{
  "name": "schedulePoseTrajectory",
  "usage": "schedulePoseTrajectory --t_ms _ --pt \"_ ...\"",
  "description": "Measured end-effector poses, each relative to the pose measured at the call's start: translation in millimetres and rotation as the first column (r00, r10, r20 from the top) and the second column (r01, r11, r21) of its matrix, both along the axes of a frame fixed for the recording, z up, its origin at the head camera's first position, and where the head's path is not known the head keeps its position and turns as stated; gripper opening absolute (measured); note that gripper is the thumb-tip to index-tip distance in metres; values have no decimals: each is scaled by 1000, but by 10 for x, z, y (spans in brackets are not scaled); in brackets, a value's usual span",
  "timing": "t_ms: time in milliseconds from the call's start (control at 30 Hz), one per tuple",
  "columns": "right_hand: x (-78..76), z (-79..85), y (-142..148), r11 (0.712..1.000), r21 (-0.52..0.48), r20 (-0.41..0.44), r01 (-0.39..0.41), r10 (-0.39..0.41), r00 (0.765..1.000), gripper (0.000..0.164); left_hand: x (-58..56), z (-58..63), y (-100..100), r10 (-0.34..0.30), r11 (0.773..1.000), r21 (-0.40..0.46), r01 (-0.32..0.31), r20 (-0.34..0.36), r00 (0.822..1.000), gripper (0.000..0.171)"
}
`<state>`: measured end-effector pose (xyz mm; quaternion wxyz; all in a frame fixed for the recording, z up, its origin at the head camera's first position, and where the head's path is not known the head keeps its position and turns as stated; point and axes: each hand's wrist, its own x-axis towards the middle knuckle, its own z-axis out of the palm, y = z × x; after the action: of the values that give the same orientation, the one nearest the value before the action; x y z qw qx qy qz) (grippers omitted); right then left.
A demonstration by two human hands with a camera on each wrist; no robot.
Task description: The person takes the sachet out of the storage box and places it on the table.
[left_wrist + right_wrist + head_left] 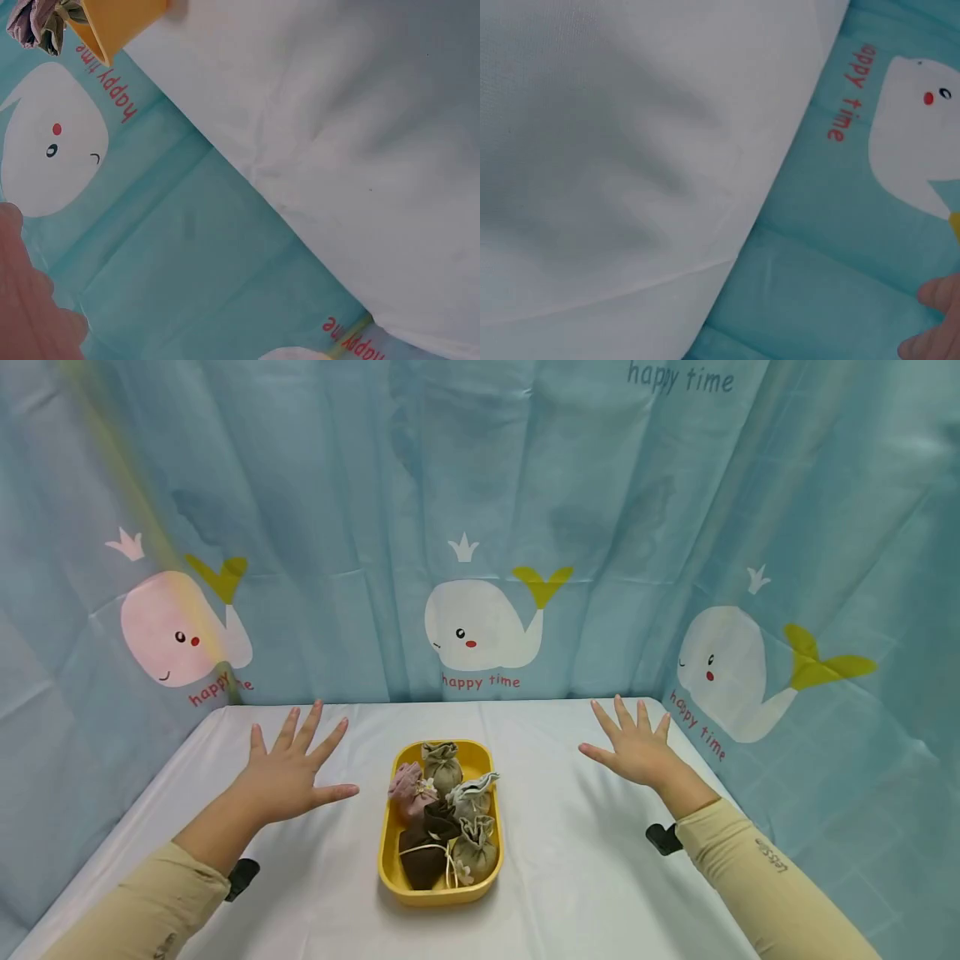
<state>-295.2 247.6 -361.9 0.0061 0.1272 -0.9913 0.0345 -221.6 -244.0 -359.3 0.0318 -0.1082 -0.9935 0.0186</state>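
You're holding your left hand (283, 779) and right hand (637, 752) splayed, flanking the tray (441, 897). Crowding inside is likely risking snagged pouches (441, 821).

Left hand (283, 781) and right hand (637, 755) spread, yellow tray (441, 899) of small pouches (423, 862) between, whale-print curtain (330, 635) behind

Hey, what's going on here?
Someone's left hand and right hand are raised, fingers spread, above a white cloth-covered table, one on either side of a yellow, plastic-looking rectangular tray with rounded corners. The tray holds five small cloth pouches in olive, pink, grey and dark brown. Neither grip is touching or holding anything.
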Motion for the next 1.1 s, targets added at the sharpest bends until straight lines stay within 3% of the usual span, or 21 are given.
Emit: schedulePoseTrajectory --t_ms 467,867,1100 --pt "-36 -15 -44 1000 -4 -18 -27 26 999 90 65 -116 188 -49 999 9 49 -17 999 105" --pt "-45 -15 -95 999 -24 -4 -39 39 999 92 211 -132 437 -141 990 8 141 -22 990 107" --pt "-46 -76 -124 999 -19 -3 -35 35 999 91 311 -249 538 -180 983 31 180 -2 984 107"
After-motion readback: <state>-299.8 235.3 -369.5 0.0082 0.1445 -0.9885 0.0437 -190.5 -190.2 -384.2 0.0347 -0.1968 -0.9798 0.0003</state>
